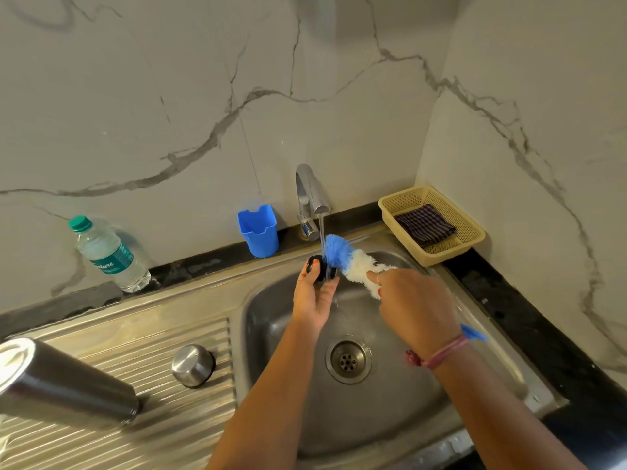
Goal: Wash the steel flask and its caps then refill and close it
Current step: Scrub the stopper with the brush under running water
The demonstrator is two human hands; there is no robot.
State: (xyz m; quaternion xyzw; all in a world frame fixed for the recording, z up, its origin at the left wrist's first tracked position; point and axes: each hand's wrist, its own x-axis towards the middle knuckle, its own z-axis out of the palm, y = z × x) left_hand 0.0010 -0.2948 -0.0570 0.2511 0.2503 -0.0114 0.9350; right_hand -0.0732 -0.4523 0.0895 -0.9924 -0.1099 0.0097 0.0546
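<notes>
Centre frame, under the running tap [310, 198] — left hand [314, 293] pinches black inner cap [322, 268], right hand [412, 301] grips bottle brush [346, 257] against it; steel flask [64, 379] lower left on drainboard edge — basin [390, 412] open below.

Ribbed steel drainboard [210, 330]: steel flask [64, 378], steel cap [192, 365]. Black counter [529, 320]: plastic bottle [108, 254], blue cup [258, 230], basket [470, 240].
</notes>
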